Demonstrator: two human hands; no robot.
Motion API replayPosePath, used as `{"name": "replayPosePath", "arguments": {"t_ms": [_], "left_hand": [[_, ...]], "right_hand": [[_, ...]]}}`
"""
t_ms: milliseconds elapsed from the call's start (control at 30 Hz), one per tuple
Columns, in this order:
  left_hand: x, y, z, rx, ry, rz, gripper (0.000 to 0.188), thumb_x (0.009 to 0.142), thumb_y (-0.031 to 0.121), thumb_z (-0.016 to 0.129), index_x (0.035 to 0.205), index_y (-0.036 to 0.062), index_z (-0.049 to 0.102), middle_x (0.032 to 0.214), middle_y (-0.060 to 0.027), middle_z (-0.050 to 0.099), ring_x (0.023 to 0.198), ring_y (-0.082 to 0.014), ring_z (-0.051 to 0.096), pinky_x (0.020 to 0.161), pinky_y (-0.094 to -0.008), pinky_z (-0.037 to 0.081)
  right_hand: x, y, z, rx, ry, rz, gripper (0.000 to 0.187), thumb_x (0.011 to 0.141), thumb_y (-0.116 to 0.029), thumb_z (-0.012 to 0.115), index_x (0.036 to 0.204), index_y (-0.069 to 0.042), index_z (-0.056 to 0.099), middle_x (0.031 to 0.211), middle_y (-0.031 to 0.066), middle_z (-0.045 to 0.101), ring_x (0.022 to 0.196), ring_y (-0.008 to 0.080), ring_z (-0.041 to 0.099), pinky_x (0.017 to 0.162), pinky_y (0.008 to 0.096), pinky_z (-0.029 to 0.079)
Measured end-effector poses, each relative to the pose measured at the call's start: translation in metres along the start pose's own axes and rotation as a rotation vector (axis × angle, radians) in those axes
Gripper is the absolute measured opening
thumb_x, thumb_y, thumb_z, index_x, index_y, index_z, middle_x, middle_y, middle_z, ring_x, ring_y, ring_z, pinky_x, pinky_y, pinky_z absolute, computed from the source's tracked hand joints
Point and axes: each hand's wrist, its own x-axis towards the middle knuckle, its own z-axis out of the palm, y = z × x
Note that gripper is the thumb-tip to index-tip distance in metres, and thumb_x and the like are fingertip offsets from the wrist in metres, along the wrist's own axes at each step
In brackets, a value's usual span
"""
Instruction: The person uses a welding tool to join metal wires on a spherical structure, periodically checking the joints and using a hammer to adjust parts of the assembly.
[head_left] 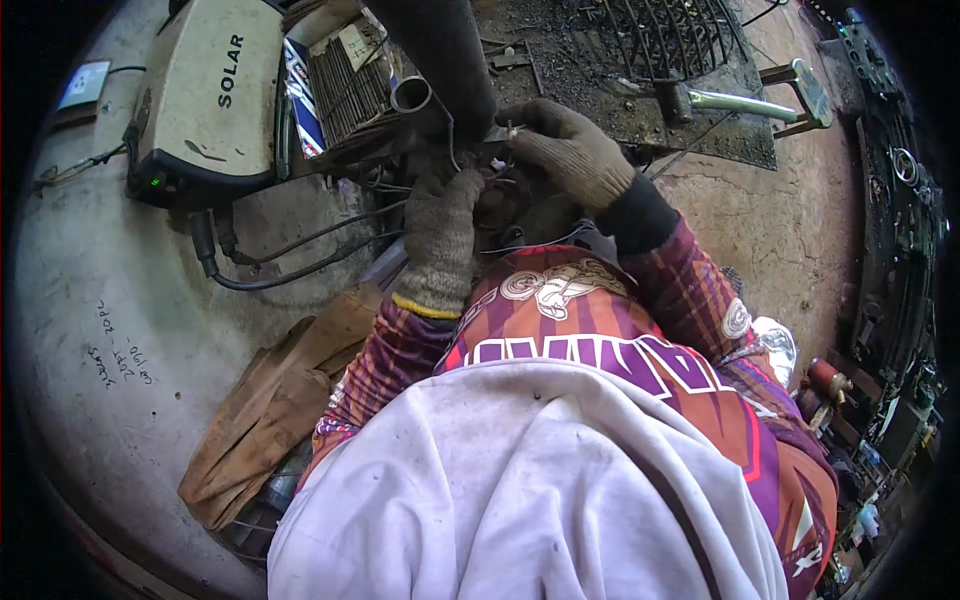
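A: Where's the dark tube [437, 60]?
B: Slants from the upper edge; lower end just above and between the hands.

A: Grip?
B: Right hand [575, 150]: thumb and forefinger nearly meeting beside the tube's end; whether they pinch anything, cannot tell. Left hand [443, 235]: fingers curled near a thin bent rod [449, 133]; hold unclear.

A: Risks?
B: My judgement: tube shifts if bumped while poorly supported; a fingertip could get nipped. Loose cables [318, 268] might snag the left sleeve [395, 350].

A: Pose?
B: Left forearm points upward, back of glove showing. Right angles inward from lower right.
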Motion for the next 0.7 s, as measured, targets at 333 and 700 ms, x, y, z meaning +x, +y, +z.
{"name": "replayPosePath", "arguments": {"t_ms": [333,700], "left_hand": [[-0.025,0.062,0.022,0.069,-0.299,0.049,0.032,0.096,0.007,0.06,0.126,-0.0021,0.056,0.106,-0.0116,0.069,0.084,-0.0149,0.07,0.075,-0.027,0.059],[-0.023,0.056,0.091,-0.002,-0.473,0.105,0.033,0.097,0.009,0.062,0.128,-0.0003,0.058,0.103,-0.0111,0.071,0.09,-0.0162,0.071,0.074,-0.0271,0.059]], "right_hand": [[-0.055,-0.019,-0.012,0.256,-0.01,-0.139,0.029,0.096,-0.012,0.062,0.123,-0.001,0.062,0.102,0.0067,0.068,0.09,0.0119,0.064,0.08,0.0268,0.055],[-0.11,-0.025,-0.057,0.339,0.144,-0.228,0.032,0.098,-0.016,0.061,0.125,0.001,0.06,0.101,0.008,0.069,0.081,0.0129,0.066,0.072,0.0274,0.056]]}}
